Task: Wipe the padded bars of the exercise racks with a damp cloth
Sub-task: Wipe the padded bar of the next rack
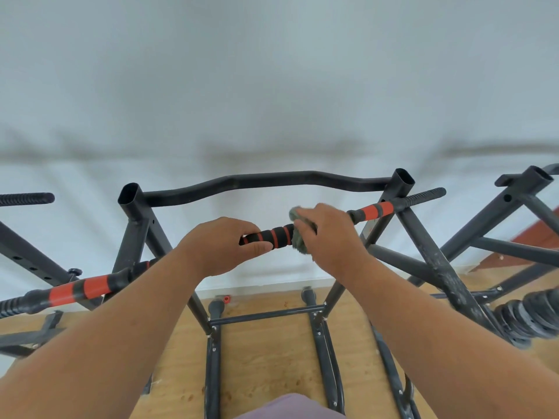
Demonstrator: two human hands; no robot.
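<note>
Black foam with orange rings covers the padded bar point(276, 234) that runs slantwise across the middle of the view, from low on the left up to the right, carried on a dark grey steel exercise rack point(429, 237) that stands on the pale wooden floor point(266, 358) close to a white wall point(272, 86). The left hand point(222, 244) grips this padded bar from above, its fingers point(257, 246) curled round the foam and the thumb tucked under. Just to its right, the right hand point(329, 234) presses a grey-green damp cloth point(299, 237) round the same bar, fingers bent over the cloth and clamped on it, so the cloth wraps the foam between the two hands' grips; a tuft of it sticks out above and below the bar. Beyond the right hand the bar shows an orange-and-black banded section point(376, 210) and then a ribbed black end grip point(425, 195) past the rack's upright tube. A bent black pull-up bar point(272, 179) joins the two open-topped uprights behind the hands. At the left edge another orange-banded bar point(81, 290) crosses a neighbouring frame, and at the right edge a stack of black weight discs point(526, 320) sits on a further rack. A mauve garment point(290, 408) shows at the bottom edge.
</note>
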